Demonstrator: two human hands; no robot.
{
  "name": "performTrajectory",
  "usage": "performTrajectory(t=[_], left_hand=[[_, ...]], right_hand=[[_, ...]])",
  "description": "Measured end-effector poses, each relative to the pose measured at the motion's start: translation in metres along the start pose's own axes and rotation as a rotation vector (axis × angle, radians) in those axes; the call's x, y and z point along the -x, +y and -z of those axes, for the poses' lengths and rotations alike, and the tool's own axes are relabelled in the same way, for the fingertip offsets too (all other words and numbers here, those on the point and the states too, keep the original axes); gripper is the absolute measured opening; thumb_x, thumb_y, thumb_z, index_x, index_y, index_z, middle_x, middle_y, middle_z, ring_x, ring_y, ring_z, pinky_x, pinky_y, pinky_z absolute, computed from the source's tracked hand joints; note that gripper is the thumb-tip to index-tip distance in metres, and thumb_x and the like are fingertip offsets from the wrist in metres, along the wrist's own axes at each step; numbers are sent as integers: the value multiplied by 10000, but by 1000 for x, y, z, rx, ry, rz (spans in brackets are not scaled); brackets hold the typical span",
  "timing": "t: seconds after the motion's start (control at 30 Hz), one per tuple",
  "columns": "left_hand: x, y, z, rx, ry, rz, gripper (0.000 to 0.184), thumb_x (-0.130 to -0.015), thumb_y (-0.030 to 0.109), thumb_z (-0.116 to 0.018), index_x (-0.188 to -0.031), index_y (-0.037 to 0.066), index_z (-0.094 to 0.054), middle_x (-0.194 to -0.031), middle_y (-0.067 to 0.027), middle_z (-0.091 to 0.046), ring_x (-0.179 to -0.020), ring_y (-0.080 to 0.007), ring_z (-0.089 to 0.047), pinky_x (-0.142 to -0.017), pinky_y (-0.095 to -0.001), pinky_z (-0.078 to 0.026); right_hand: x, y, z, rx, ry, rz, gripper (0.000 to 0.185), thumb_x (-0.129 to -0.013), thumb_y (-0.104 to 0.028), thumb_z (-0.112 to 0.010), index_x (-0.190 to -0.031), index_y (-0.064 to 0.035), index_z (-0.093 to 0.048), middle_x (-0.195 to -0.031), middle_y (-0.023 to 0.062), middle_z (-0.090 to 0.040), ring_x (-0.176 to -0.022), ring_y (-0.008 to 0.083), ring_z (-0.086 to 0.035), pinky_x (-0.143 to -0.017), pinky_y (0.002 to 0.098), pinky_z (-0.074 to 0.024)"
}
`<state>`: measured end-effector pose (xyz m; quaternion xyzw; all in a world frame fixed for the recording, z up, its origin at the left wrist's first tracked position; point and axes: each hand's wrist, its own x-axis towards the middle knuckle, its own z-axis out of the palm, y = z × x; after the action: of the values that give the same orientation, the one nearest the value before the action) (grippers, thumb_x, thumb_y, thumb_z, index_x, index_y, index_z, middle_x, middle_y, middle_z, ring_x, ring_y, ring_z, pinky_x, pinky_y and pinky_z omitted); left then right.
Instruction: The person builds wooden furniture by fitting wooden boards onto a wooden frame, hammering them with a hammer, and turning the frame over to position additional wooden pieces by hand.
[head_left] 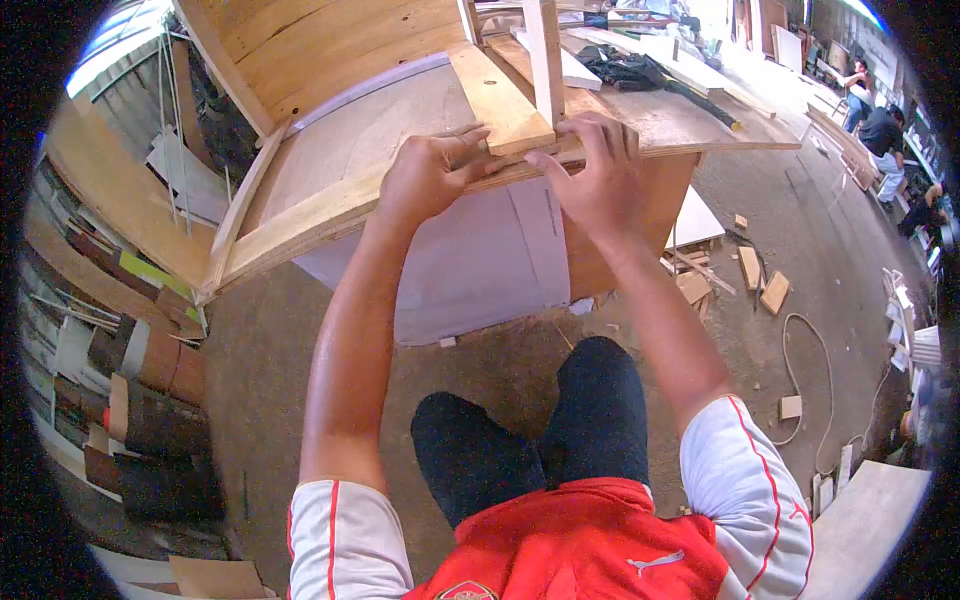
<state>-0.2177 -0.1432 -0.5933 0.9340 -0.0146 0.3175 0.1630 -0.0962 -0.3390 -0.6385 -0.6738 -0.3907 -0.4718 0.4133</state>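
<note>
A wooden frame with a plywood panel lies across the work surface. Its pale front rail runs along the near edge. A short, wide board with a knot meets this edge beside an upright post. My left hand is closed at the left of the board's near end, fingers bent over the front rail. Just right of it, below the post, my right hand grips the same edge, thumb pointing left toward the joint. The fingers partly hide the contact points.
A white-faced panel stands under the frame. Wood offcuts and a pale cord lie on the floor at right. Dark tools or a bag rest on the bench. Boards lean at left. Other people are at far right.
</note>
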Motion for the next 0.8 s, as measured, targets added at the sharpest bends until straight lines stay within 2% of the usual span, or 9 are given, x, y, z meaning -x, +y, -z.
performTrajectory(t=[0.1, 0.2, 0.27, 0.33, 0.4, 0.5, 0.63, 0.7, 0.8], left_hand=[[-1, -1, 0, -54, -8, -20, 474, -810, 388, -763, -1161, 75, -706, -1200, -113, -672, -980, -309, -697, -857, -378, -542], [-2, -9, -1, -56, 3, -74, 446, -817, 391, -747, -1158, 106, -711, -1164, -132, -680, -979, -340, -686, -851, -391, -543], [-3, -23, -10, -55, 6, -227, 434, -833, 391, -731, -1177, 127, -700, -1083, -144, -702, -962, -354, -683, -845, -407, -542], [-10, -17, -18, -99, 38, -247, 464, -819, 424, -739, -1164, 117, -697, -1047, -152, -705, -950, -358, -681, -846, -426, -540], [-11, 5, -17, -71, -115, 24, 450, -811, 396, -738, -1179, 141, -692, -1223, -124, -665, -1035, -345, -670, -907, -419, -533], [-12, -9, -30, -138, 199, -246, 431, -834, 426, -704, -1151, 134, -697, -1140, -146, -689, -981, -381, -671, -874, -455, -537], [-20, -8, -29, -252, -49, 18, 738, -737, 727, -658, -1055, 64, -719, -1014, -163, -712, -952, -364, -681, -838, -470, -554], [-22, 7, -15, -318, -225, 157, 821, -710, 799, -619, -1030, 51, -726, -1001, -188, -709, -953, -365, -682, -842, -471, -553], [-19, 2, -19, -273, -154, 128, 845, -692, 819, -615, -1004, 44, -734, -967, -189, -713, -937, -371, -684, -846, -469, -552]], right_hand=[[0, -6, -3, -25, 11, 50, 404, -753, -385, -812, -1014, -110, -673, -1067, 45, -652, -1034, 256, -582, -929, 406, -444], [-2, -12, -7, 36, -2, 238, 331, -791, -346, -783, -1031, -132, -703, -1075, 42, -679, -1037, 263, -608, -928, 412, -459], [-3, -19, -8, -8, -125, 152, 288, -820, -324, -761, -1048, -152, -722, -1096, 47, -688, -1042, 272, -620, -924, 421, -473], [6, 0, -21, -18, -64, 138, 279, -834, -326, -754, -1043, -144, -720, -1105, 61, -687, -1039, 284, -622, -915, 428, -477], [4, 14, -13, -6, -68, 137, 333, -812, -337, -781, -1049, -116, -707, -1095, 72, -679, -1053, 288, -614, -924, 434, -465], [7, 17, -14, 79, 36, 131, 466, -746, -347, -837, -1080, -78, -655, -1081, 80, -669, -1071, 301, -602, -934, 442, -452], [-2, 25, -11, 63, 41, -21, 589, -681, -345, -884, -1106, -65, -587, -1072, 82, -661, -1083, 315, -592, -944, 452, -443], [-6, 31, -7, 19, -31, -87, 602, -674, -340, -890, -1102, -68, -567, -1077, 83, -661, -1080, 322, -594, -935, 454, -450], [-7, 48, -10, 20, -122, -104, 606, -703, -317, -874, -1176, -40, -616, -1104, 124, -682, -1034, 304, -648, -888, 412, -499]])
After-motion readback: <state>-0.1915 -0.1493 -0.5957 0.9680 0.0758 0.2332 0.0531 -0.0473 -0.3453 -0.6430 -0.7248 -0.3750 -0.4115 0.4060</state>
